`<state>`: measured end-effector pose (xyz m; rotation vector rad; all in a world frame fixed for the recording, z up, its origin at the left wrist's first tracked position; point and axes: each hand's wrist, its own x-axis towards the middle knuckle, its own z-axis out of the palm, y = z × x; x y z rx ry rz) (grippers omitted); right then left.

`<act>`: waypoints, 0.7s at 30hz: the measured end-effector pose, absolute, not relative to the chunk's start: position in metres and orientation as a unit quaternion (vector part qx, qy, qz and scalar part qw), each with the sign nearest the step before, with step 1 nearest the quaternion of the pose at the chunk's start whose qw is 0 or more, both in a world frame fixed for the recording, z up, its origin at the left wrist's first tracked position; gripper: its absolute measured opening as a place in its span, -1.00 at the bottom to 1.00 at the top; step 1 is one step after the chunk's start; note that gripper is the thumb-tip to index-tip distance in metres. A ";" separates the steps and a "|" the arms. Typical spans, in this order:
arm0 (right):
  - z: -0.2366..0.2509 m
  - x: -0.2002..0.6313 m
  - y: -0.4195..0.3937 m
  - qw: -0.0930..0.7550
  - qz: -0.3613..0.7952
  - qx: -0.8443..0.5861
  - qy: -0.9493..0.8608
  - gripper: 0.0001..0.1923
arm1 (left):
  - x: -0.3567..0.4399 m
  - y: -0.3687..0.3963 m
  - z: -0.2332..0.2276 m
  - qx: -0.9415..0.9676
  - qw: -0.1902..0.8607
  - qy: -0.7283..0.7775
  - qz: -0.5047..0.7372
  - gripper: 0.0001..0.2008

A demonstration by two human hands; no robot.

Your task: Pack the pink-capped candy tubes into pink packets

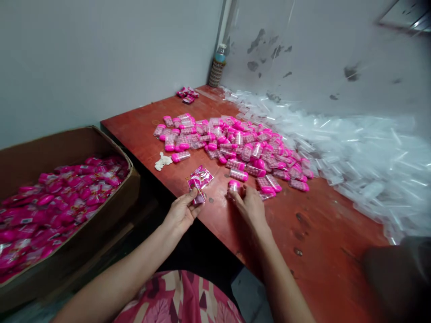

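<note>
My left hand (182, 211) is at the table's near edge, thumb and fingers closed on a small printed pink label (197, 196). Just beyond it, more printed pink labels (204, 174) lie on the table, close to or touching the held one. To the right, my right hand (252, 207) has its fingers around a small clear bottle (233, 185) with a bright pink cap. Part of that bottle is hidden by the fingers. A large pile of similar pink-capped bottles (235, 139), filled with small pink pieces, spreads behind both hands.
Clear plastic sleeves (363, 152) are heaped along the right wall. A cardboard box (133, 163) of wrapped pink bottles stands at left. White crumpled material (163, 161) and a bundle of labels (187, 94) lie on the red table (134, 121). A water bottle (218, 67) stands in the corner.
</note>
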<state>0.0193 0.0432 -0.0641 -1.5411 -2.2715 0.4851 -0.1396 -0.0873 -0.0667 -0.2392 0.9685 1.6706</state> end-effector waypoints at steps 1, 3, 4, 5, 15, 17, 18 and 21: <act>-0.063 0.015 0.044 0.157 0.182 -0.545 -0.803 -0.56 | -0.139 -0.086 -0.066 -0.116 0.555 0.410 0.714 -0.86; -0.062 0.007 0.039 0.162 0.243 -0.530 -0.796 -0.64 | -0.138 -0.084 -0.065 -0.143 0.541 0.404 0.724 -0.87; -0.060 0.005 0.032 0.185 0.296 -0.518 -0.781 -0.66 | -0.138 -0.083 -0.065 -0.155 0.535 0.398 0.729 -0.87; -0.059 0.002 0.023 0.213 0.363 -0.502 -0.756 -0.67 | -0.139 -0.082 -0.065 -0.166 0.531 0.390 0.734 -0.88; -0.061 -0.016 -0.078 0.265 0.698 -0.408 -0.525 -0.73 | -0.134 -0.077 -0.062 -0.162 0.547 0.369 0.733 -0.81; -0.063 -0.019 -0.078 0.278 0.695 -0.413 -0.519 -0.72 | -0.131 -0.077 -0.060 -0.158 0.542 0.382 0.732 -0.77; -0.064 -0.020 -0.077 0.284 0.694 -0.414 -0.516 -0.72 | -0.130 -0.077 -0.059 -0.155 0.539 0.388 0.732 -0.75; -0.066 -0.022 -0.075 0.300 0.703 -0.407 -0.501 -0.73 | -0.125 -0.079 -0.057 -0.122 0.531 0.403 0.735 -0.71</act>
